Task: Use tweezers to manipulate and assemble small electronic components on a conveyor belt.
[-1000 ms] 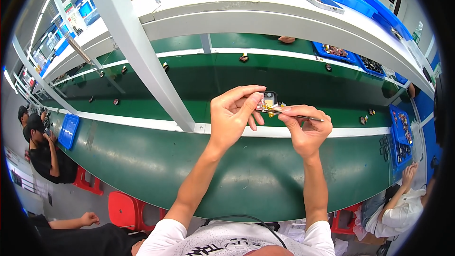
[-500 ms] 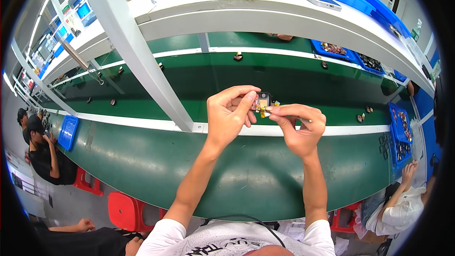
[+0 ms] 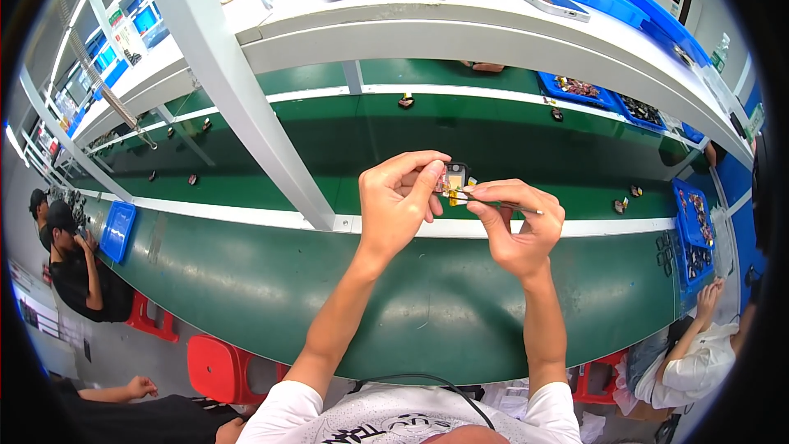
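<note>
Above the white rail, my left hand (image 3: pixel 390 201) grips a small black device housing (image 3: pixel 458 169) between thumb and fingers. Its open face shows reddish wires, a pale square part and a yellow tab (image 3: pixel 456 198). My right hand (image 3: pixel 523 218) pinches a thin pair of tweezers (image 3: pixel 505 205), whose handle end sticks out to the right. The tweezers' tips are at the yellow tab; whether they grip it is too small to tell.
Beyond a white rail (image 3: pixel 485 228) lies a green conveyor belt (image 3: pixel 345 148) with several small assemblies (image 3: pixel 406 101). A white post (image 3: pixel 234 90) and shelf (image 3: pixel 460 37) stand ahead. Blue trays (image 3: pixel 694 214) are at right, a red stool (image 3: pixel 220 367) lower left. People sit on both sides.
The tweezers have turned slightly, so more of their shaft shows. Small assemblies on the belt have shifted a little left. The hanging spring at far left has swung. My hands have barely moved.
</note>
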The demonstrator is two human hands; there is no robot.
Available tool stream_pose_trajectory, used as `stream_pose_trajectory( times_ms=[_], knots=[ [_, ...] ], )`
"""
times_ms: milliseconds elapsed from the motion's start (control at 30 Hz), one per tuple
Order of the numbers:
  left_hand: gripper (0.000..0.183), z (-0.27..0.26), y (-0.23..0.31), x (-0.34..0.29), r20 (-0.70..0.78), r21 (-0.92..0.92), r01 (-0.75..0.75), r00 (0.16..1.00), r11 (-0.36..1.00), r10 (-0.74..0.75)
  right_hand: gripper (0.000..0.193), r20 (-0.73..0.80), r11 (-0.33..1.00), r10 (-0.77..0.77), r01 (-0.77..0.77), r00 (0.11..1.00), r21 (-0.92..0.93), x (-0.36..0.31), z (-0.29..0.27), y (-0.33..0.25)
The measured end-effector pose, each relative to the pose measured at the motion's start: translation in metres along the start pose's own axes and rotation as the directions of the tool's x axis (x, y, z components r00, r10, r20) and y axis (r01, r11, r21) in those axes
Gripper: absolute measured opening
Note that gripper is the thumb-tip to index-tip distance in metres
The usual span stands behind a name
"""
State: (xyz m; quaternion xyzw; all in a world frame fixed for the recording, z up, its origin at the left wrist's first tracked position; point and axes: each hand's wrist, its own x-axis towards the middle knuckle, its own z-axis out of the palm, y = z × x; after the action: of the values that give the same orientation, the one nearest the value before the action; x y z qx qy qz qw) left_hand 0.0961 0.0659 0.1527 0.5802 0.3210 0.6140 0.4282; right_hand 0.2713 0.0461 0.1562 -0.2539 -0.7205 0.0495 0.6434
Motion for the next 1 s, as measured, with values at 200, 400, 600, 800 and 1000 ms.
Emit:
stream_pose_trajectory(
  times_ms=[200, 400, 600, 800, 1000],
  knots=[
    [0.017, 0.0012, 0.0005, -0.0008, 0.004, 0.01, -0.004, 1.0, 1.0, 0.004, 0.019, 0.029, 1.0, 0.025, -0.025, 0.999, 0.006, 0.0003, -0.0011, -0.0013],
    [0.017, 0.0019, 0.0004, -0.0012, 0.011, 0.01, 0.0, 1.0, 1.0, 0.0, 0.018, 0.039, 1.0, 0.028, -0.028, 0.999, 0.003, 0.0004, -0.0013, -0.0019],
    [0.017, 0.0005, 0.0008, 0.0006, 0.034, -0.067, 0.068, 0.997, 0.995, -0.066, 0.02, 0.081, 0.992, -0.085, 0.092, 0.993, -0.09, 0.0015, -0.006, -0.0023],
    [0.021, -0.0033, 0.0049, 0.0045, 0.17, -0.129, 0.128, 0.98, 0.983, -0.105, 0.026, 0.115, 0.932, -0.241, 0.263, 0.964, -0.25, 0.0021, -0.0074, -0.0084],
    [0.025, 0.0024, 0.0011, -0.0002, 0.124, -0.08, 0.053, 0.991, 0.995, -0.043, 0.029, 0.091, 0.936, -0.241, 0.256, 0.966, -0.24, 0.0004, -0.0067, -0.0088]
  ],
)
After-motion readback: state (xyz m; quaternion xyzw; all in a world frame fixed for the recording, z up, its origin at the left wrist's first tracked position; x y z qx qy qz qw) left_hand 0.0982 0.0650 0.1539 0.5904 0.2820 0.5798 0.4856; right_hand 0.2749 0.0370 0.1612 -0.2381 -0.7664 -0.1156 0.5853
